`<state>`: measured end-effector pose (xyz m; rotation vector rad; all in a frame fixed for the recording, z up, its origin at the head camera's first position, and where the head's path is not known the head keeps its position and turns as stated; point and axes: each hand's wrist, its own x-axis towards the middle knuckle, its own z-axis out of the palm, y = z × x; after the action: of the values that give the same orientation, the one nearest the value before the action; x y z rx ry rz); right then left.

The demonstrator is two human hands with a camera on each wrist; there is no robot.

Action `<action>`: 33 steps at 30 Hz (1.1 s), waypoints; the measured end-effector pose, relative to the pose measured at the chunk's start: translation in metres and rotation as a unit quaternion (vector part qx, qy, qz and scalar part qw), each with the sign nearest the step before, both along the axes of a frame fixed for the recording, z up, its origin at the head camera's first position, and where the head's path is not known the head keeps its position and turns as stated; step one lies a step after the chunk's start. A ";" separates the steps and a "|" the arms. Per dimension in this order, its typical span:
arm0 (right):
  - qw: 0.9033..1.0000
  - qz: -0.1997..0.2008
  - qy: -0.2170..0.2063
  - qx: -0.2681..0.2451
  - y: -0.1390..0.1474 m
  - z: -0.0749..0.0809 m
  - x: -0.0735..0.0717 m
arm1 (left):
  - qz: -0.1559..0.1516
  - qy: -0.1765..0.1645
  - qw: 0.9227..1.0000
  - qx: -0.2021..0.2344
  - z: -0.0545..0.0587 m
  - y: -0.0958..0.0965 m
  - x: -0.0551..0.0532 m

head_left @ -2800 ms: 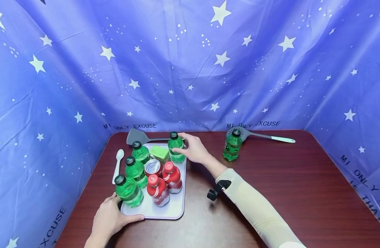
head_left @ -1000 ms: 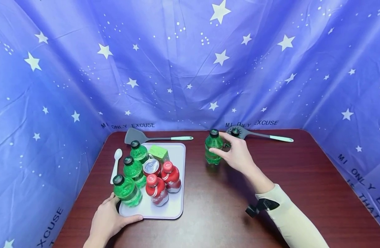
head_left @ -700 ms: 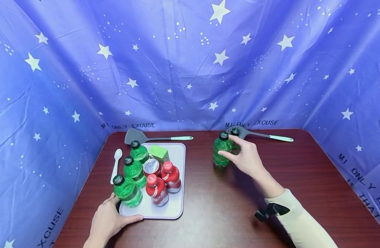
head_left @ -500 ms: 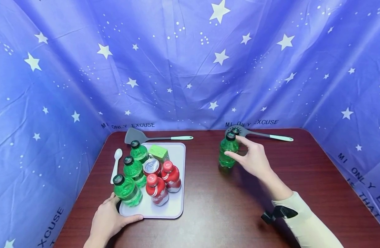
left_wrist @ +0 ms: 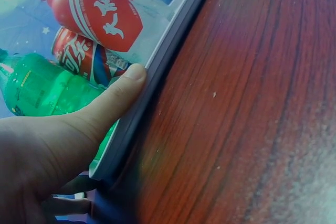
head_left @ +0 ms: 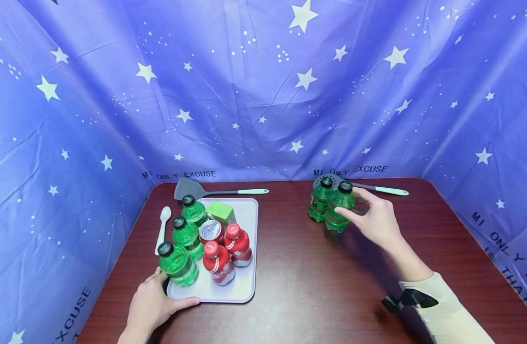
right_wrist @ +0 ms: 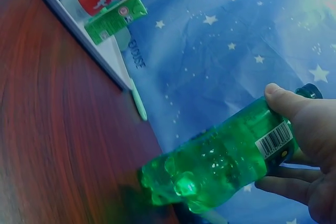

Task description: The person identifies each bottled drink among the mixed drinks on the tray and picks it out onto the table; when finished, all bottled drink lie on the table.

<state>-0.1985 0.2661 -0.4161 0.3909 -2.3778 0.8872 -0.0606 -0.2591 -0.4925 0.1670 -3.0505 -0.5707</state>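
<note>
In the head view my right hand (head_left: 378,219) grips a green soda bottle (head_left: 337,220) with a black cap, thumb on one side and fingers on the other. The bottle is upright, just right of a second green bottle (head_left: 317,205); whether its base touches the table, I cannot tell. My left hand (head_left: 148,306) holds the near left corner of a pale tray (head_left: 245,289), its thumb (left_wrist: 118,95) along the front rim. On the tray stand three green bottles (head_left: 179,267), two red-capped bottles (head_left: 220,267), a soda can (head_left: 211,231) and a green carton (head_left: 221,211).
A grey spatula (head_left: 190,189) lies behind the tray, and a white spoon (head_left: 163,229) lies to its left. Behind the two right-hand bottles is a slotted skimmer with a pale green handle (head_left: 391,190). A starry blue curtain (head_left: 263,95) surrounds the brown table (head_left: 297,296).
My right hand has carried the green bottle off the tray's far right corner, rightward and past the front of the standing bottle to its right side. My left hand has stayed at the tray corner.
</note>
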 end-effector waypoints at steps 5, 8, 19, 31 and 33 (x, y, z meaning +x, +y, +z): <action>1.000 -0.024 0.001 0.007 0.011 -0.002 -0.004 | -0.001 0.000 1.000 -0.001 0.000 0.001 -0.001; 0.999 -0.044 -0.006 0.006 0.017 -0.006 -0.008 | -0.001 -0.003 1.000 -0.001 0.001 0.001 -0.002; 0.997 -0.063 -0.003 -0.047 0.034 -0.023 -0.026 | 0.006 -0.013 1.000 0.001 0.004 0.000 -0.002; 0.994 -0.086 -0.031 -0.052 0.042 -0.033 -0.036 | 0.008 -0.006 1.000 0.002 0.004 0.000 -0.001; 0.994 -0.088 -0.030 -0.052 0.042 -0.034 -0.037 | 0.008 -0.007 1.000 0.001 0.003 0.000 -0.001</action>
<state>-0.2358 0.3084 -0.4503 0.1120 -2.3658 0.9473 -0.0616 -0.2592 -0.4898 0.1948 -3.0589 -0.5736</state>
